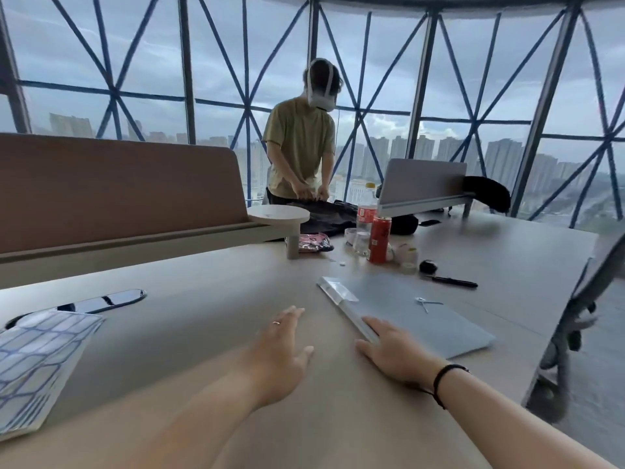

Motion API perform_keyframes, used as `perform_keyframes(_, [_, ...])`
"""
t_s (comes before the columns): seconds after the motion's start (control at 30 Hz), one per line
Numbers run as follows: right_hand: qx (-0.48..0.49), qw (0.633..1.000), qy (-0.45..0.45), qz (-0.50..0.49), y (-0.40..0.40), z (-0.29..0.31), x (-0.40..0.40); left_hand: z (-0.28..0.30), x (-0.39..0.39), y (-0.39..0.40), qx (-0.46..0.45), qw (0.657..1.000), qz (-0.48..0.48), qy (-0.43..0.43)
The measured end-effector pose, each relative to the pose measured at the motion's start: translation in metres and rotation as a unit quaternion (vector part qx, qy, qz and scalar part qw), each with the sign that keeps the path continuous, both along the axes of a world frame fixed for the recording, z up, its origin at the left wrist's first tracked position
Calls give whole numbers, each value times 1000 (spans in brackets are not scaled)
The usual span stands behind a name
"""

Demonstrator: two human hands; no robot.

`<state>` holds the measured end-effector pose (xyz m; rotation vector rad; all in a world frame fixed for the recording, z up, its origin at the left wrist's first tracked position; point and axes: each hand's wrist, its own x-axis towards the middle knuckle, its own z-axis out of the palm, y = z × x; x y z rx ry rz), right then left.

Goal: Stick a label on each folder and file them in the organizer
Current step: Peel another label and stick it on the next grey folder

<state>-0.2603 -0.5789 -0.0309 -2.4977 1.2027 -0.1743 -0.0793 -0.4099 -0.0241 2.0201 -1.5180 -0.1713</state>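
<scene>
The grey folder (pixel 422 313) looks thin, light and slippery (likely floppy) — best taken along its stiffer spine edge, where the right hand (pixel 392 350) rests flat, fingers straight, while the left hand (pixel 282 346) hovers empty.

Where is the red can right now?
The red can stands upright mid-table, right of centre in the head view, beside a clear plastic bottle.

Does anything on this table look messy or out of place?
Mostly tidy. The grey folder lies askew to the table edge, a small metal clip loose on it; bottles and a red can cluster behind.
</scene>
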Motion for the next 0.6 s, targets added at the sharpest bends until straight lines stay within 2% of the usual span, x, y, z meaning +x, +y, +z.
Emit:
perform_keyframes(0.17, [34,998,-60,14,28,6,-6,2,-15,-17,14,999,-11,42])
perform_keyframes(0.4, [5,993,-102,53,113,11,-24,-4,-11,-20,34,999,10,40])
perform_keyframes(0.6, [100,976,-133,141,159,23,-37,-9,0,-9,128,990,29,-45])
